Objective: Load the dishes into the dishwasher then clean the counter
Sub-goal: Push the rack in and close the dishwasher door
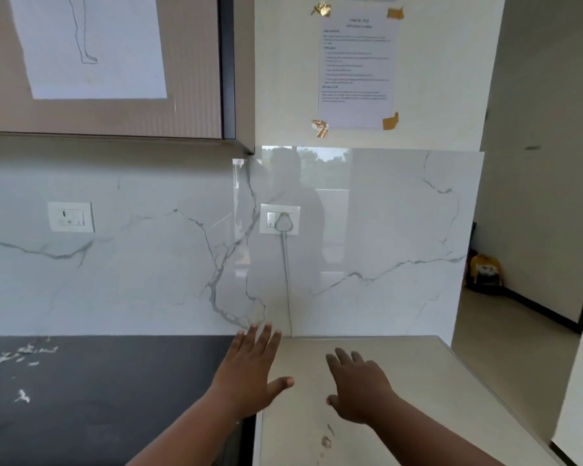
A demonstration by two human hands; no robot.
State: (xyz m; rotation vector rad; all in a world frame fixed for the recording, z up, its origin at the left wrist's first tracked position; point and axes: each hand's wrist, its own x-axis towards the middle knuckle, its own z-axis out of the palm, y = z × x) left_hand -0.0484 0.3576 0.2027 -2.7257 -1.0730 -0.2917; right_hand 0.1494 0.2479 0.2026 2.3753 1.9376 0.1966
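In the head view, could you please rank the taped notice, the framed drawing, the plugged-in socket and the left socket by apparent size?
1. Framed drawing, partly cut off by the frame edge.
2. Taped notice.
3. Left socket and plugged-in socket: look alike, so unranked.

Counter, as I log it: a pale beige matte top on the right, butting along a straight seam against a black counter section on the left, both running back to the marble-veined backsplash. On the black section I count white crumb-like scraps scattered near the back left, with one lone scrap nearer the front. The beige top carries a small brownish smear near its front edge.
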